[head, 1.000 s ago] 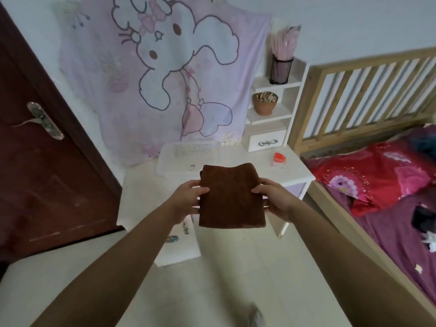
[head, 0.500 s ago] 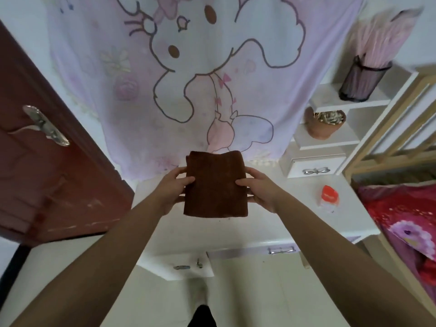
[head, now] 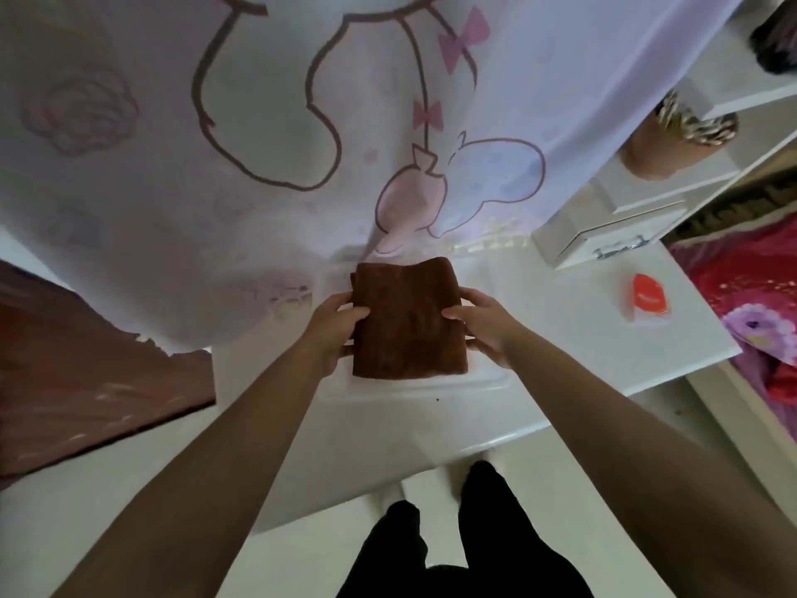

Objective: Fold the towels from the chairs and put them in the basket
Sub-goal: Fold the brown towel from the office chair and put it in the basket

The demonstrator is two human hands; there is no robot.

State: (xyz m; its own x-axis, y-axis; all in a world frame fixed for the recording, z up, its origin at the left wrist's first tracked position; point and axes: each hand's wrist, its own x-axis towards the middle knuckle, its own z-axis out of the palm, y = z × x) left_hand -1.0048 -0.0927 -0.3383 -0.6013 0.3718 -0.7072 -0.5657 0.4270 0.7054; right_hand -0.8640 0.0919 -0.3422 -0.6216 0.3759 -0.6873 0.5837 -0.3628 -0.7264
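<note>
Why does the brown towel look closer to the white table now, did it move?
Yes. The folded brown towel, held in both hands, has moved forward: it was short of the white table and is now over it.

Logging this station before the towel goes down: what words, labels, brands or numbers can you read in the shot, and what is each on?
No text can be read.
Orange packet on the white desk: a faint pale mark, too blurred to read.
Hanging cloth: cartoon drawing, bows and flowers only, no lettering.
Brown towel, held by left hand and right hand: no tag or label visible.
</note>
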